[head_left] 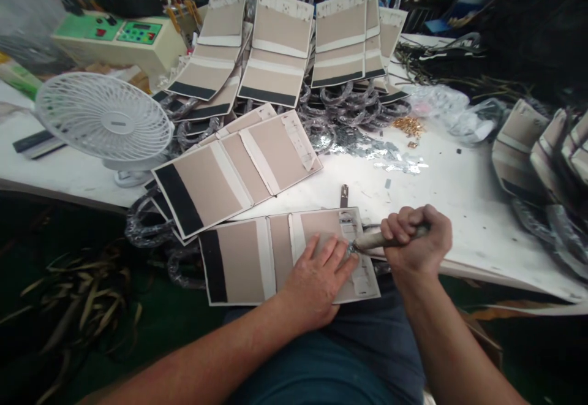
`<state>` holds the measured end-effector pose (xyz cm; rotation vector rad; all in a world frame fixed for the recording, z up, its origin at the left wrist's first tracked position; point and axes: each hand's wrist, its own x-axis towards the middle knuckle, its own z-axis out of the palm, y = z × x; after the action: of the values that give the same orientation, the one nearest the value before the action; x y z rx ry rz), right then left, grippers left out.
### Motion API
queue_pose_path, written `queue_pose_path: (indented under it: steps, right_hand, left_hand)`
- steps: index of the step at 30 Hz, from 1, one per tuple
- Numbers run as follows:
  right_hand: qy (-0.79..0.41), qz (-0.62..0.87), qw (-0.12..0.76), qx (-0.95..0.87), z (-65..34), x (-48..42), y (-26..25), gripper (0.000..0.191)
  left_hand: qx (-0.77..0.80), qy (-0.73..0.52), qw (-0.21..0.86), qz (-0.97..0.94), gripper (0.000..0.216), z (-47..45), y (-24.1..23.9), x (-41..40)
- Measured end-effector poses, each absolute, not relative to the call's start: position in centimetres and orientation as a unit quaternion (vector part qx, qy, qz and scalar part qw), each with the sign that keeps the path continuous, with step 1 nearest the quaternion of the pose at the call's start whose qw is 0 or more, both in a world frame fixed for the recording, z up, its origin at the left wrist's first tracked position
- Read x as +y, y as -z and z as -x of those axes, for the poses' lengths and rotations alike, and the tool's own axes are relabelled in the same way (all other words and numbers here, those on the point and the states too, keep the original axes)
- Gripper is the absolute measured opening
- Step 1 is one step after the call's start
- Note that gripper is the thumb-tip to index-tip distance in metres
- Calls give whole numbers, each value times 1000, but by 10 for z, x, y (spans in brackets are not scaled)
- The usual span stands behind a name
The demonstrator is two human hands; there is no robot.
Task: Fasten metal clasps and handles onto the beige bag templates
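Observation:
A beige panel (243,252) with white strips and a black end band lies across the table's front edge. My left hand (316,276) rests flat on it, fingers spread. My right hand (418,236) is wrapped round the handle of a hand tool (374,241). The tool's tip touches the panel's right end, close to my left fingertips; what kind of tip it has is too small to tell. Just beyond the panel's far edge lies a small dark metal piece (344,195). Another beige panel (220,178) lies at an angle behind, its lower edge by the first panel.
A white fan (105,117) stands at left, before a control box (119,43). Stacked panels (280,37) with plastic-wrapped handles fill the back. Flat metal pieces (399,158), gold-coloured hardware (408,126) and plastic bags (459,114) lie behind right. More panels (523,141) stand far right.

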<state>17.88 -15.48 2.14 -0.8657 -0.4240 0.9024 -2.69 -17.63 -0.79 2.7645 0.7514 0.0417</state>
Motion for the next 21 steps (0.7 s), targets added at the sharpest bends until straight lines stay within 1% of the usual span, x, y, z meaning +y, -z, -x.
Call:
queue_pose_path:
  steps: [2, 4, 8, 10, 15, 18, 21]
  right_hand:
    - [-414, 414, 770, -252, -168, -157, -25, 33]
    - [-399, 446, 728, -334, -155, -160, -28, 36]
    - [-347, 524, 576, -523, -140, -164, -36, 45]
    - [-334, 536, 521, -574, -138, -164, -41, 48]
    - [-336, 528, 512, -589, -128, -162, -56, 49]
    - [-301, 500, 463, -667, -116, -161, -59, 50]
    - [-265, 476, 418, -727, -108, -160, -57, 47]
  left_hand:
    - [256, -19, 142, -956, 93, 27, 8, -176]
    - [256, -27, 144, -955, 92, 28, 7, -176]
    - [269, -45, 144, -951, 92, 30, 5, -178]
    - [277, -54, 141, -949, 93, 31, 4, -180]
    - [283, -65, 142, -946, 94, 33, 9, -184]
    - [281, -80, 156, -944, 97, 34, 16, -184]
    - [275, -98, 172, -941, 102, 34, 20, -184]
